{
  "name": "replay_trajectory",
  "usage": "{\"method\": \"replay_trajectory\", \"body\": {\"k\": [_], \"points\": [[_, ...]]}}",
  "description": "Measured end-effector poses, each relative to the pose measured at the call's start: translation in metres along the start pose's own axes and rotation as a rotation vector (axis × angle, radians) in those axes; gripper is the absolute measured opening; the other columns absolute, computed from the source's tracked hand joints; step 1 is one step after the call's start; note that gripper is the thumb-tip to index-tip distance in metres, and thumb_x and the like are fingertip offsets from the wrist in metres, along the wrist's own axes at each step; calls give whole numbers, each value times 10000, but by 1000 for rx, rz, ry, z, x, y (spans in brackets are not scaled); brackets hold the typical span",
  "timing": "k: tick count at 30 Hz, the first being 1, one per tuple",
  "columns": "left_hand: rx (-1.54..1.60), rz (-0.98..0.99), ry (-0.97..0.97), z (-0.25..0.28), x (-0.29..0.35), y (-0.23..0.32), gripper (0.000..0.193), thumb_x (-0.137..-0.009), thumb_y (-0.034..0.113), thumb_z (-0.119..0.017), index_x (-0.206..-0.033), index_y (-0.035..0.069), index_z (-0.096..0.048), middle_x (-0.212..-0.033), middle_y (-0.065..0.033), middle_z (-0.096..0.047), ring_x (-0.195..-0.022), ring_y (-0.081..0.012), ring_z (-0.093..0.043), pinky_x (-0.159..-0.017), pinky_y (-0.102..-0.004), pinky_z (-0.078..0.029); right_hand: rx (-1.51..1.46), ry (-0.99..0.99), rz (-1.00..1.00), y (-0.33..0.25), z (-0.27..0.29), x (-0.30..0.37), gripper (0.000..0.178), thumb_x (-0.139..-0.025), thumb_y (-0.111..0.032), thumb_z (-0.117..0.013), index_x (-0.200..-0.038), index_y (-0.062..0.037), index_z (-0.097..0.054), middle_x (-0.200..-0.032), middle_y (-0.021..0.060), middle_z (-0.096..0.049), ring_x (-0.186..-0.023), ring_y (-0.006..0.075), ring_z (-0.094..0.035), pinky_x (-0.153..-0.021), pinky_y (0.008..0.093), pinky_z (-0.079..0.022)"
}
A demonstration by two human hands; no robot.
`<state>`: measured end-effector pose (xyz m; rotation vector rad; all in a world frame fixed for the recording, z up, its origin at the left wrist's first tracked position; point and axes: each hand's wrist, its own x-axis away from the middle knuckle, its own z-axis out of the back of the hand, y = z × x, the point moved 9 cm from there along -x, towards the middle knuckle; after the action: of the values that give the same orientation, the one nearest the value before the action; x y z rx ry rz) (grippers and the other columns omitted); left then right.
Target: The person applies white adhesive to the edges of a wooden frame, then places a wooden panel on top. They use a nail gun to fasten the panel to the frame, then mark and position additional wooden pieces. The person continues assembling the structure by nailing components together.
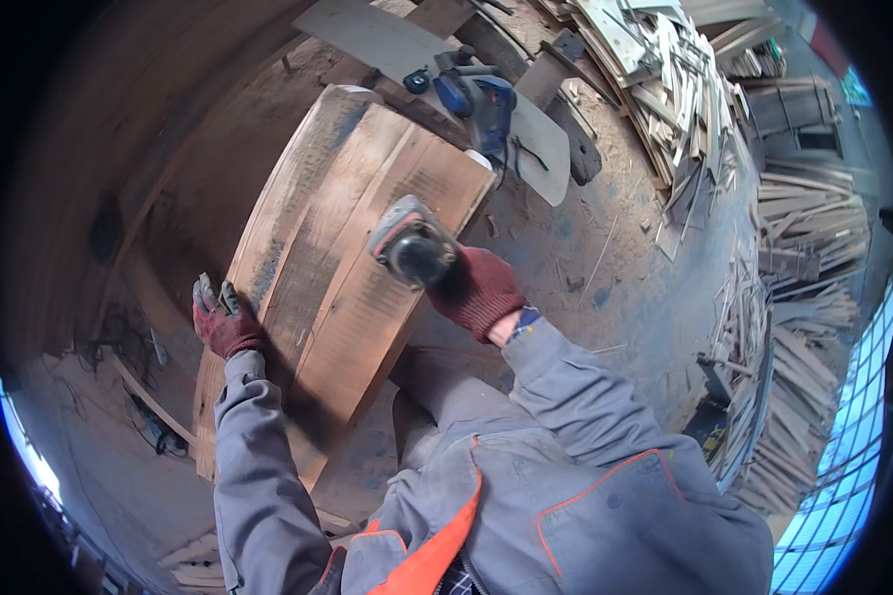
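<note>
Left hand [224, 319], red-gloved, is pressing down open on the left edge of the wooden panel [347, 258], which is lying on the sawdust-covered floor [585, 268]. Right hand [478, 291] is gripping a sander [412, 244] on the panel's right side. A blue power tool [481, 104] is lying beyond.

You have no packages, labels, signs or screens anywhere in view, from twelve o'clock round to six and back.
</note>
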<state>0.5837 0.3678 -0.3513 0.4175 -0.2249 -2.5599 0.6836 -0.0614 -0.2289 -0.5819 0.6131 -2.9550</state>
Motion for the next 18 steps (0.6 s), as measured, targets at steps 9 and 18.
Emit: {"method": "replay_trajectory", "body": {"k": [9,18], "points": [[-238,-294,-317,7,97,132,622,-1034,469,-580,-1553,138,-496,-1603,-196,-465,-1450,-392,-450,-1206,-506,-365,-205,-108,83,18,22,-5,235,-819,-258,-655,-912,-74,-769,-881,227,-749,-903,404,-754,-747,507,-593],[-74,-388,-402,6,47,309,631,-970,371,-712,-1513,120,-510,-1532,-171,-528,-1405,-365,-494,-1166,-467,-415,-413,-72,436,164,78,2,408,-850,-453,-695,-1155,-184,-669,-835,157,-734,-820,414,-726,-693,523,-578]]}}
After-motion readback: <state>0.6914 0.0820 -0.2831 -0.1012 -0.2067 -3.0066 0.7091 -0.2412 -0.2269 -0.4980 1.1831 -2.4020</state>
